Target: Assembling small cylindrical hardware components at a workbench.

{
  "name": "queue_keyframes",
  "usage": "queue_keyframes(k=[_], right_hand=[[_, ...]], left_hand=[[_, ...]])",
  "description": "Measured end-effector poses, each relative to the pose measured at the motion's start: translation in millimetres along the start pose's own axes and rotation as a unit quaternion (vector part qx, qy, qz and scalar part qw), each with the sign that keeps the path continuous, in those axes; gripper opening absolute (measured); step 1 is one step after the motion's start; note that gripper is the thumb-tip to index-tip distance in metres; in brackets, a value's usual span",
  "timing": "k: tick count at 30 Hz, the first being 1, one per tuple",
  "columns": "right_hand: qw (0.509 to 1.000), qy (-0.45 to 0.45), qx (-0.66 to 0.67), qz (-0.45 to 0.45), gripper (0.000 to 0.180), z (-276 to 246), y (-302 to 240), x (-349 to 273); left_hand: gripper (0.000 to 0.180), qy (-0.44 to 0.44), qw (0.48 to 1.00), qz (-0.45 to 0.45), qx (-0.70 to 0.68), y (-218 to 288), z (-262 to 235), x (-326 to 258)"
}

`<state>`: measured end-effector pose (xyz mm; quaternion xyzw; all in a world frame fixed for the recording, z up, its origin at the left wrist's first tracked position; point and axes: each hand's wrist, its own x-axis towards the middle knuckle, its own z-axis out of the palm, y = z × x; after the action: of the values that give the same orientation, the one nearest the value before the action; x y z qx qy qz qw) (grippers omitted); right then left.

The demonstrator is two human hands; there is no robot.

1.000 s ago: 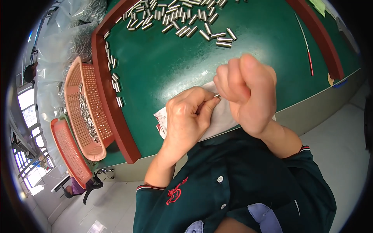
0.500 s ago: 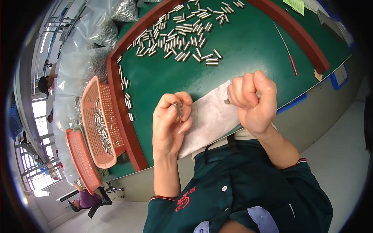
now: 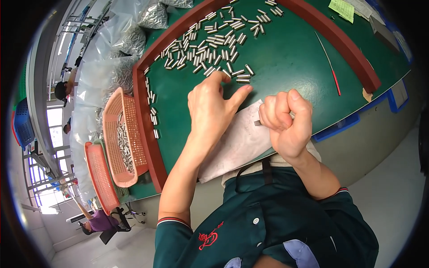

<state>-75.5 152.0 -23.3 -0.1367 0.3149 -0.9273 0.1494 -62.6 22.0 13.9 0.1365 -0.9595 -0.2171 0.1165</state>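
Small shiny metal cylinders (image 3: pixel 214 41) lie loose in a heap over the far part of the green tabletop (image 3: pixel 286 58). My left hand (image 3: pixel 212 105) reaches to the heap's near edge, thumb and forefinger apart beside a few cylinders; its other fingers are partly hidden. Closer to me, my right hand (image 3: pixel 286 118) is closed in a fist over a pale, smudged cloth (image 3: pixel 237 138). The blunt end of a grey metal piece (image 3: pixel 257 123) sticks out of that fist; the rest is covered by the fingers.
A dark red raised border (image 3: pixel 145 129) edges the work area. Beyond it on the left stand pink plastic baskets (image 3: pixel 115 156), one holding cylinders, and clear bags (image 3: pixel 154 15) of metal parts. A thin red-handled tool (image 3: pixel 336 82) lies at right. A person in purple (image 3: pixel 100 221) is at lower left.
My left hand has moved away from me to the heap and its fingers have spread; the metal cylinder seen in it before no longer shows. My right fist stays nearly in place.
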Motion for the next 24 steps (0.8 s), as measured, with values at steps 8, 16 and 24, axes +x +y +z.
queue_keyframes(k=[8,16,24], right_hand=[[1.0,-0.002,-0.006,0.001,0.042,2,-1,0],[1.0,0.002,0.005,0.023,0.042,1,0,0],[0.999,-0.015,0.026,0.029,0.04,2,-3,3]], left_hand=[[0.033,0.039,0.998,0.049,0.015,-7,25,8],[0.026,0.003,0.999,0.048,0.002,-15,-16,-32],[0.026,-0.031,0.996,-0.07,0.05,-49,-57,-86]])
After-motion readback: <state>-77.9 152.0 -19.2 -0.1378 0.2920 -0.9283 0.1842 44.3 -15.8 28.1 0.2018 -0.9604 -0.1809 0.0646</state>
